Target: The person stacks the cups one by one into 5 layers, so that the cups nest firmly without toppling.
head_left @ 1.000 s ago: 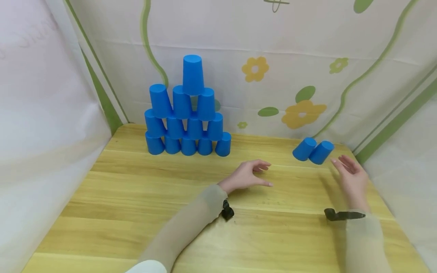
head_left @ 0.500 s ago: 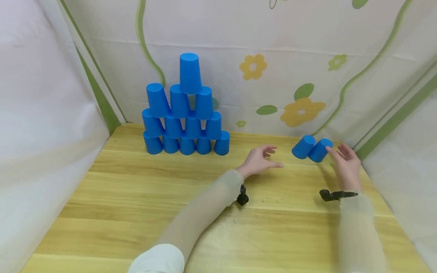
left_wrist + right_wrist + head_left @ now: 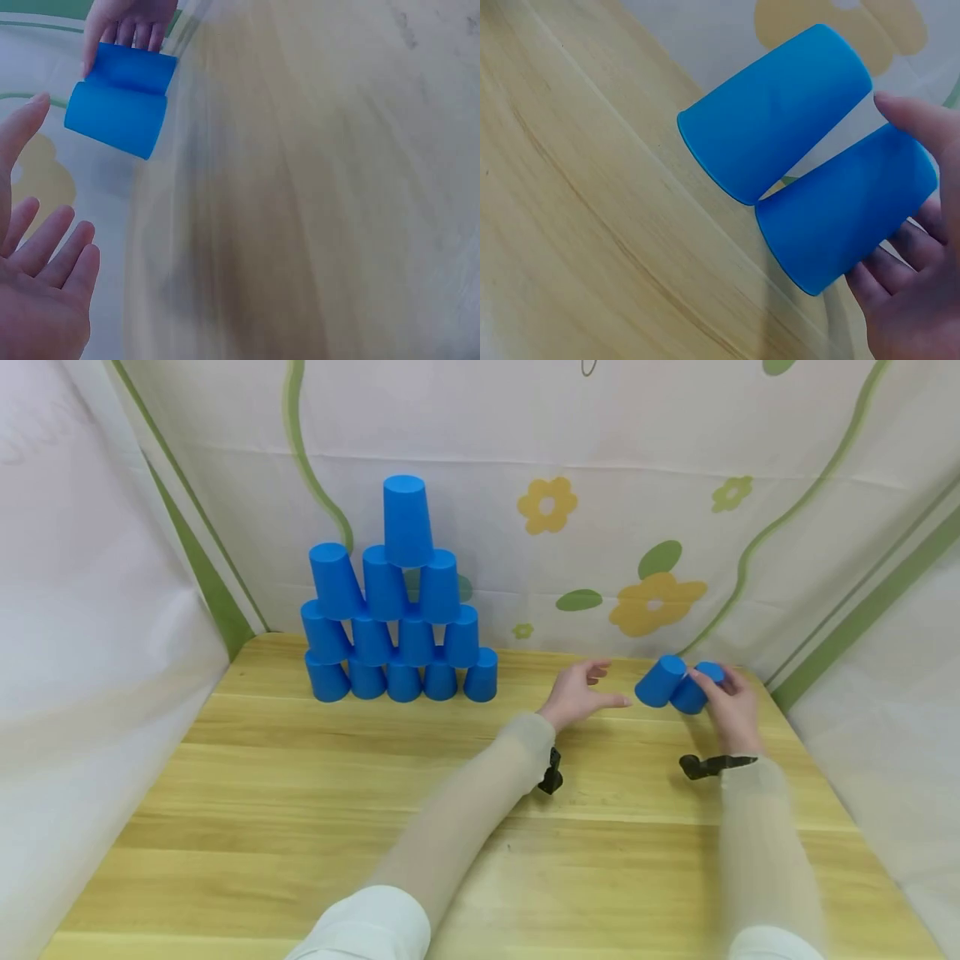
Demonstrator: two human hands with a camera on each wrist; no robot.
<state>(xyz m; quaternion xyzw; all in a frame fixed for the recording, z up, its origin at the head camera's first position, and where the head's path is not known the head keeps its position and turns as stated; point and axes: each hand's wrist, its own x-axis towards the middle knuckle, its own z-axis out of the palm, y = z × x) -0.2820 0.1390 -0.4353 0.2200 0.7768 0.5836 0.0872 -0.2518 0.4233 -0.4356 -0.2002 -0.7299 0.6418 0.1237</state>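
Note:
Two upside-down blue cups stand side by side at the back right of the table. Round the right cup (image 3: 686,696), my right hand (image 3: 737,712) has its thumb on the near left side and its fingers along the other side. The right wrist view shows those fingers (image 3: 900,259) against the cup's wall. My left hand (image 3: 573,693) hangs to the left of the other blue cup (image 3: 660,681), thumb and fingers spread apart, holding nothing. In the left wrist view its palm (image 3: 45,307) faces the two cups.
A tall stack of blue cups (image 3: 405,627), upside down in rows with one cup (image 3: 407,522) on top, stands at the back left of the wooden table (image 3: 315,827). Behind it hangs a white flowered curtain (image 3: 465,435).
My right hand has moved forward and left, from beside the right cup to round it. My left hand has moved right and forward, closer to the left cup. The stack stands unchanged.

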